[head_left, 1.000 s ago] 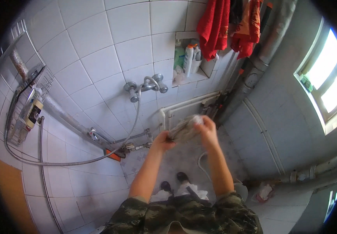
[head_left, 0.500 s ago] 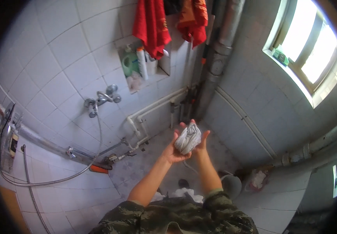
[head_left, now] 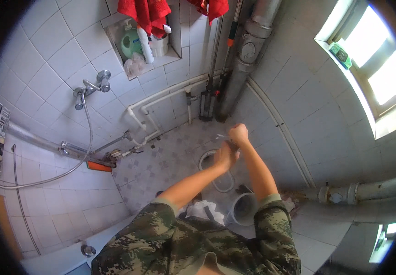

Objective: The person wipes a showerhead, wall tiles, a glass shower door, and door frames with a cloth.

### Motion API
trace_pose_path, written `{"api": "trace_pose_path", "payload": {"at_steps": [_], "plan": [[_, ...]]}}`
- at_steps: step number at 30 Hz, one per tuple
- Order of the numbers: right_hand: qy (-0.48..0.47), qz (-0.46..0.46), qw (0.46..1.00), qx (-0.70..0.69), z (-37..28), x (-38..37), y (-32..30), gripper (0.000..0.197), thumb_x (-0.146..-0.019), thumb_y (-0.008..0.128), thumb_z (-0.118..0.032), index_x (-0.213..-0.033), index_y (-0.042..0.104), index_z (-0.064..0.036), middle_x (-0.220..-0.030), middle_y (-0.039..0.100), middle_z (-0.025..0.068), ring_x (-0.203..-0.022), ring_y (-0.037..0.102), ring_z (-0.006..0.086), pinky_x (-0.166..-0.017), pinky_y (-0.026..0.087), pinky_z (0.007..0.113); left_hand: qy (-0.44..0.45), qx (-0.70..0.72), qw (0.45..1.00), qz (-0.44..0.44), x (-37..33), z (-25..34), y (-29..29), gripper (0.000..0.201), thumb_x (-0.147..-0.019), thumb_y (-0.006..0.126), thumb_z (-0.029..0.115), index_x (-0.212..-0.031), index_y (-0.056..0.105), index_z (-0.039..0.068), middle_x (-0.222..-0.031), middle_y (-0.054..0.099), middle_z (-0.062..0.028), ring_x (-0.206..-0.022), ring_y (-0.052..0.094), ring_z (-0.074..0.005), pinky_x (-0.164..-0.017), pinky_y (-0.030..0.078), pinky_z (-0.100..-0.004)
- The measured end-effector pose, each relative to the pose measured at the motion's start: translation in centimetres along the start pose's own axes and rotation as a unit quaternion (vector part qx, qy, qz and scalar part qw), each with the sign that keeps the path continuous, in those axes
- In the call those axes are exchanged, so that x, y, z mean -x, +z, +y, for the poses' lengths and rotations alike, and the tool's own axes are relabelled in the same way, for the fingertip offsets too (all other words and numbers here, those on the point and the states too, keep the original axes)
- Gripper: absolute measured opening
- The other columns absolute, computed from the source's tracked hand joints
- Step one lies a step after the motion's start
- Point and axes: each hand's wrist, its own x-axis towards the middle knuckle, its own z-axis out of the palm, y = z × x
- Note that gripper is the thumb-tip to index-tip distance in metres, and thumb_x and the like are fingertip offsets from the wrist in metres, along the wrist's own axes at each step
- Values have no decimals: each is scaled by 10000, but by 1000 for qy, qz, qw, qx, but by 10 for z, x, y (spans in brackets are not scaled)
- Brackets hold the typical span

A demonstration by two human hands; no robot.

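Both my hands are brought together in front of me, over the squat toilet [head_left: 226, 187] in the floor. My right hand [head_left: 239, 134] is closed in a fist, on top and farther away. Just below and touching it, my left hand [head_left: 227, 156] is curled and partly blurred by motion. A pale grey-white cloth [head_left: 221, 136] is squeezed between them; only a small end sticks out to the left, and the rest is hidden by the fingers.
A grey bucket [head_left: 244, 207] stands near my right side. White pipes [head_left: 136, 110] and a shower mixer [head_left: 90, 87] with a hose run along the left wall. Red towels [head_left: 149, 13] hang above a niche of bottles [head_left: 145, 45]. A thick pipe [head_left: 248, 48] fills the corner.
The cloth lay open to view on my upturned palms; now my hands have turned over and closed around it, right above left. The view has shifted, showing the toilet and more of the bucket.
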Motion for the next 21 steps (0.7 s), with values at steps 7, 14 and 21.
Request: {"api": "trace_pose_path", "payload": {"at_steps": [7, 14, 21], "plan": [[133, -265, 824, -482, 31, -5, -34, 597, -819, 569, -534, -1160, 499, -50, -1034, 579, 118, -900, 576, 238, -764, 466, 381, -152, 207, 961, -101, -49, -27, 22, 347, -720, 699, 335, -959, 617, 97, -750, 643, -57, -656, 613, -227, -580, 483, -345], [-7, -326, 521, -789, 101, 31, -17, 830, -739, 534, -661, -1329, 350, -108, -1152, 553, 117, -993, 568, 254, -813, 487, 430, -219, 707, 558, -375, -33, 16, 13, 268, -812, 644, 314, -935, 571, 88, -772, 569, -80, -597, 509, -160, -501, 396, -253], [-93, -416, 549, -719, 63, 6, -62, 275, -791, 656, -200, -1015, 509, -140, -1053, 549, 107, -969, 556, 278, -857, 441, 589, -234, 571, 665, -421, -6, 19, 16, 352, -785, 680, 354, -972, 547, 87, -760, 562, -34, -598, 500, -128, -514, 412, -261]]}}
